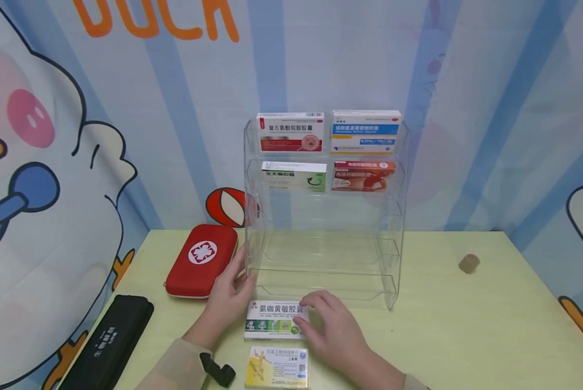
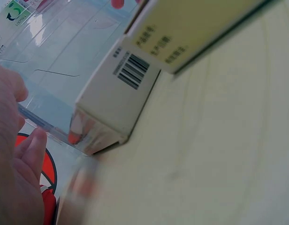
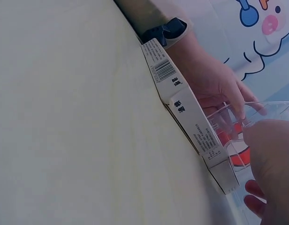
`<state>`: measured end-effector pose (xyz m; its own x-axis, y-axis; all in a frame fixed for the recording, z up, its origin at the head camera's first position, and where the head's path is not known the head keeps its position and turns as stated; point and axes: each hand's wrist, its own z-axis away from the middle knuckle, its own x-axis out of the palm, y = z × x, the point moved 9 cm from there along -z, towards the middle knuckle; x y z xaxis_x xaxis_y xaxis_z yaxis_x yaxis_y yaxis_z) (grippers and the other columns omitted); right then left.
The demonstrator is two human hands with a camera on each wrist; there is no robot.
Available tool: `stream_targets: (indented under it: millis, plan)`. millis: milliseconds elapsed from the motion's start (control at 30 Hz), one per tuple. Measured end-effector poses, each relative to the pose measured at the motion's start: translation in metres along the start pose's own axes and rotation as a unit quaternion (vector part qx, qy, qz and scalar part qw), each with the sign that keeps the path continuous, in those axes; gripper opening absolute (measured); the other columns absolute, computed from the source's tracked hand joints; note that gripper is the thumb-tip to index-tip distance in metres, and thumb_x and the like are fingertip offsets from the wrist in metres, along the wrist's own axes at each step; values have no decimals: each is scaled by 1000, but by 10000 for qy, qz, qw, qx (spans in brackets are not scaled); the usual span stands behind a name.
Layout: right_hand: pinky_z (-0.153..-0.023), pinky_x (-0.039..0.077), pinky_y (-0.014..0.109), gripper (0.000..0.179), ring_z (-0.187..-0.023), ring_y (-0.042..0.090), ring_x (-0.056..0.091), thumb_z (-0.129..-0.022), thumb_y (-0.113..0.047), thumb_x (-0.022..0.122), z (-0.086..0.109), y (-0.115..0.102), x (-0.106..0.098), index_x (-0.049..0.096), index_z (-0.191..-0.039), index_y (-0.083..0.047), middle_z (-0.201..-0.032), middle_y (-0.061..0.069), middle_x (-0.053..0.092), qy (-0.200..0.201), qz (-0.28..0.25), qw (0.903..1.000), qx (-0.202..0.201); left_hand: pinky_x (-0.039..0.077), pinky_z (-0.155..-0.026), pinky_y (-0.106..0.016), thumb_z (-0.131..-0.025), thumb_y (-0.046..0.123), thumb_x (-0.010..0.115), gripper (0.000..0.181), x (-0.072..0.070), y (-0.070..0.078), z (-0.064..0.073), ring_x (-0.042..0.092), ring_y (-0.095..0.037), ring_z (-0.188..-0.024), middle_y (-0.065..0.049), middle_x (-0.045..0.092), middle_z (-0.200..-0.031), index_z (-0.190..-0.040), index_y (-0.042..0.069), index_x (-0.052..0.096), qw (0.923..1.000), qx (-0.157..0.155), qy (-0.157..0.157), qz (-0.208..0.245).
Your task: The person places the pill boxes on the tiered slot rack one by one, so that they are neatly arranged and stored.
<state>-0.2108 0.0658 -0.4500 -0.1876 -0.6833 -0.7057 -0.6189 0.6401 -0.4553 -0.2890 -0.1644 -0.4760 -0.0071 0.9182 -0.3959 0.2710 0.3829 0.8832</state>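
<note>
My left hand (image 1: 230, 290) grips the lower left side of a clear tiered display rack (image 1: 323, 279). In the left wrist view its thumb and fingers lie on either side of the rack's wall. My right hand (image 1: 335, 327) is over the right end of a white and green medicine box (image 1: 269, 325) lying flat before the rack, thumb and forefinger apart at that end. Nearer me lies a yellow and white medicine box (image 1: 274, 368). The right wrist view shows the boxes' white side faces (image 3: 198, 124) in a row, with my left hand behind them.
Four medicine boxes stand in the rack's upper tiers, among them a red-striped box (image 1: 291, 132) and a blue-striped box (image 1: 364, 132). A red first-aid case (image 1: 196, 271) and a black case (image 1: 106, 341) lie on the left. A small brown cylinder (image 1: 469, 264) is at right.
</note>
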Motion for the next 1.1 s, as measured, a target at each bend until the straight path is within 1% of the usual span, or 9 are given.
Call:
stream_targets:
  millis: [133,267,400,533,733,933,1100]
  plan:
    - [-104,65,41,33,-117,18,73,-91,-27,88,3,5,7,74,-118,-14,-124,0,73,-333,10,9990,291,51,-120,-44,-106,14,71,88,0,0,1,43,-31,-165,7,39,-179,-175,45,24,10000,-8,7,4]
    - [-105,65,43,36,-119,19,72,-90,-26,90,4,8,11,74,-120,-15,-128,0,72,-592,-18,9969,516,51,-120,-46,-107,15,70,86,0,1,1,43,-33,-165,4,39,-180,-175,42,24,10000,28,19,-3]
    - [-111,63,47,37,-127,22,71,-92,-26,88,5,9,14,75,-124,-15,-135,2,72,-870,-77,9938,684,51,-120,-46,-107,14,70,86,0,1,1,43,-33,-165,4,39,-180,-175,42,25,10000,72,19,37]
    - [-115,60,52,41,-136,25,68,-94,-29,86,7,9,16,75,-132,-16,-145,4,71,-1203,25,9895,802,51,-120,-46,-107,13,69,87,0,0,0,43,-32,-165,6,38,-180,-174,44,24,10000,46,8,44]
    - [-119,57,52,50,-140,27,67,-97,-34,83,9,10,19,72,-142,-15,-149,5,71,-1529,80,9849,806,50,-121,-46,-108,12,68,87,1,1,0,42,-32,-165,5,38,-180,-175,43,23,10000,1,-23,25]
    - [-118,57,51,53,-138,26,67,-98,-37,82,8,9,18,71,-142,-11,-146,6,73,-1589,72,9850,668,49,-121,-46,-107,12,69,87,1,2,0,42,-32,-165,3,38,-180,-176,41,23,10000,25,-12,35]
    - [-117,58,50,55,-134,24,68,-97,-38,83,6,8,18,70,-143,-11,-143,4,72,-1657,-35,9835,721,50,-121,-47,-107,12,70,88,0,1,1,43,-32,-165,3,40,-179,-175,42,24,10000,8,18,19]
